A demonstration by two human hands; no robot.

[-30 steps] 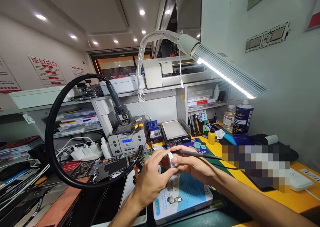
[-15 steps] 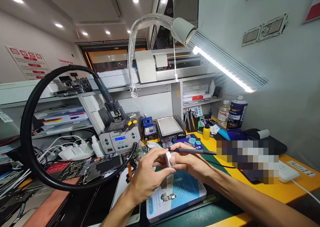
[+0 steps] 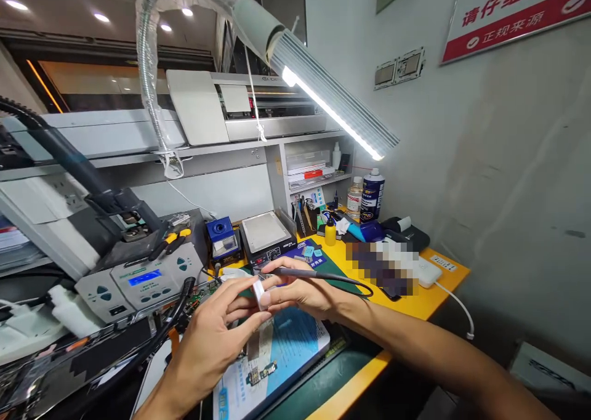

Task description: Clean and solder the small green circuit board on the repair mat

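My left hand (image 3: 210, 334) pinches a small white block-like piece (image 3: 259, 293) between thumb and fingers, above a blue and white box (image 3: 295, 340). My right hand (image 3: 307, 297) meets it from the other side, its thumb against the white piece. A slim black soldering iron (image 3: 295, 273) lies across the right hand's fingers, its cable curving back over the wrist. The iron's tip is hard to make out behind the fingers. What the white piece is, I cannot tell.
To the left stands a grey hot-air station (image 3: 148, 278) with a thick black hose. A blue tip-cleaner stand (image 3: 223, 238) and a heating plate (image 3: 265, 232) are behind my hands. A bright lamp (image 3: 332, 100) hangs overhead. A yellow bottle (image 3: 330, 232) stands right of them.
My view has swung to the right, so the bench appears farther left. Both hands stay together at the white piece; the iron's cable now bends in a loop beside the right wrist.
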